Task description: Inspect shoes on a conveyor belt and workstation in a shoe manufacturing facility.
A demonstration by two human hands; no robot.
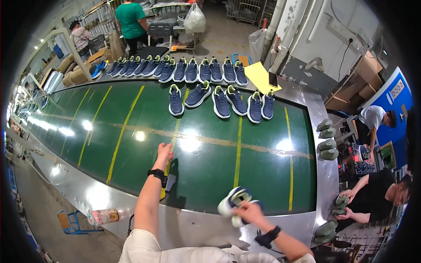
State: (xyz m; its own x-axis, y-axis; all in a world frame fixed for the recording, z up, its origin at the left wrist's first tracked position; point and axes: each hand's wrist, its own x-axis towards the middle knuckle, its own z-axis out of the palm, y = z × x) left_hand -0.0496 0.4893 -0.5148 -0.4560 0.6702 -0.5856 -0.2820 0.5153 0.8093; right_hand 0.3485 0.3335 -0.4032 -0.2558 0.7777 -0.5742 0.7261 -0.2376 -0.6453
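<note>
My right hand is closed on a pair of navy sneakers with white soles and a pale green lining, held over the near edge of the conveyor belt and blurred by motion. My left hand reaches out over the green belt, empty, its fingers partly apart. Ahead of it on the belt stand several more navy sneakers, among them a single one and a tilted one. A grey and yellow object, its kind unclear, lies partly hidden beside my left forearm.
Along the far metal ledge runs a row of navy sneakers, with yellow paper and a phone beside it. Olive-green shoes line the right edge, where a co-worker's hands hold another pair. A pink-capped bottle lies near left.
</note>
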